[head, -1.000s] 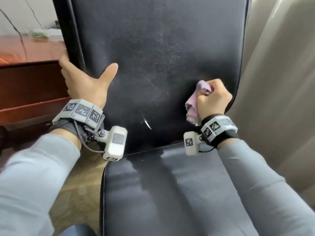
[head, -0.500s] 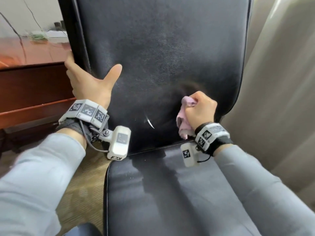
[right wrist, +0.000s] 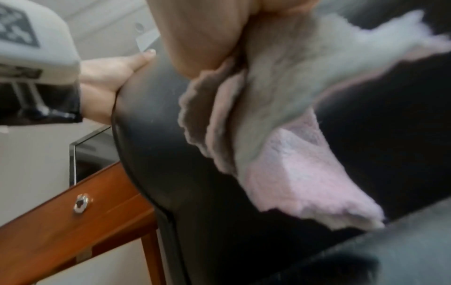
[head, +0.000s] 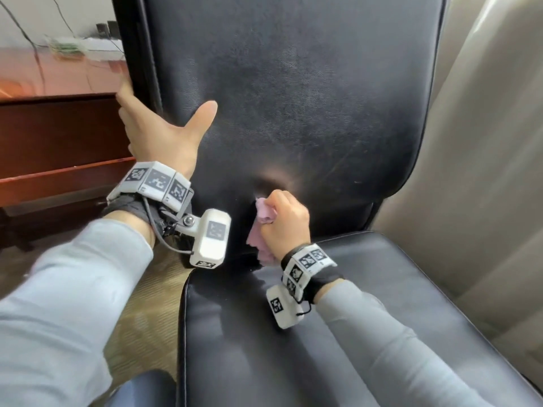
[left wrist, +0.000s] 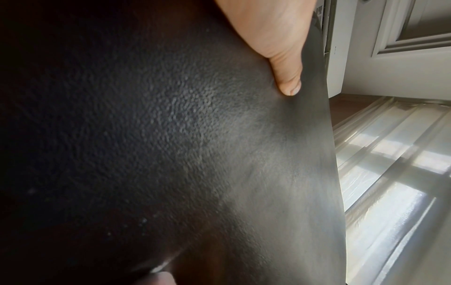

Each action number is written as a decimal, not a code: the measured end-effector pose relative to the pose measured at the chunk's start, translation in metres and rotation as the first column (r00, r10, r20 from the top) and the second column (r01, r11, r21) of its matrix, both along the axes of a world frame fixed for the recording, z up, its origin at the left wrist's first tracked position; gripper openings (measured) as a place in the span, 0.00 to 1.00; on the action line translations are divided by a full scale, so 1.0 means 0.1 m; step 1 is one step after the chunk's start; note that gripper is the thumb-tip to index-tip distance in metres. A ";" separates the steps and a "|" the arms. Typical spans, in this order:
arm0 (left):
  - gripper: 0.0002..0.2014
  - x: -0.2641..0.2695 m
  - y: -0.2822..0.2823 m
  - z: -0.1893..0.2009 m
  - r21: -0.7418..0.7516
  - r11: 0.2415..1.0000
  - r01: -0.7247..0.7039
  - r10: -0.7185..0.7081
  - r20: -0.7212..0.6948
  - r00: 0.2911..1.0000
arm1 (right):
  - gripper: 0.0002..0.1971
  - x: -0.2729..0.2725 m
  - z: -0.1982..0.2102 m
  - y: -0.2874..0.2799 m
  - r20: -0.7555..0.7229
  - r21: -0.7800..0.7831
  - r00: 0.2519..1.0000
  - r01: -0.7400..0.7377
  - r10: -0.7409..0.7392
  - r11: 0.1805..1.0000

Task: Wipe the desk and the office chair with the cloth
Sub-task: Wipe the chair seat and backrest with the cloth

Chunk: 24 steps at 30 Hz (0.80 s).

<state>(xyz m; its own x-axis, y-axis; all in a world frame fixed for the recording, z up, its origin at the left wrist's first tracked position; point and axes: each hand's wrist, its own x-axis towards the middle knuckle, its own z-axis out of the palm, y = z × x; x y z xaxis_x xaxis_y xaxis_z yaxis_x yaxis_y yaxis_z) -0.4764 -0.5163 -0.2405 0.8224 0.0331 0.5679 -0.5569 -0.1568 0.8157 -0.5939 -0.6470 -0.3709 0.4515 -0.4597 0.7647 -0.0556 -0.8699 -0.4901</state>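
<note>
Pink cloth (right wrist: 300, 169) bunched in right hand (right wrist: 207, 34), against black chair back (right wrist: 156, 119).

So we've got both arms reaching forward in grey sleeves, each wrist strapped with a tagged band and a little white camera. Our left hand (head: 160, 136) is spread wide, thumb sticking out to the right, fingers wrapped around an edge and hidden behind it. Our right hand (head: 283, 221) sits lower, balled into a fist, knuckles facing up.

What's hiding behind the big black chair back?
Behind the chair back you can see a reddish wooden desk and pale curtains. The left hand holds its edge; those fingers are hidden behind it.
</note>
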 end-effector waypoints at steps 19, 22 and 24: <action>0.57 0.01 -0.03 0.01 -0.013 1.000 0.022 -0.023 -0.023 0.999 | 0.08 -0.16 0.14 -0.38 -0.108 -0.147 0.993 0.037 -0.053 0.988; 0.57 0.03 -0.06 0.00 -0.011 1.000 0.015 -0.015 -0.039 0.999 | 0.09 -0.21 0.22 -0.60 0.062 -0.066 0.982 0.181 -0.177 0.981; 0.57 0.04 -0.07 -0.01 -0.010 1.000 0.016 -0.016 -0.036 0.999 | 0.09 -0.09 0.19 -0.42 0.138 -0.004 0.971 0.199 -0.197 0.980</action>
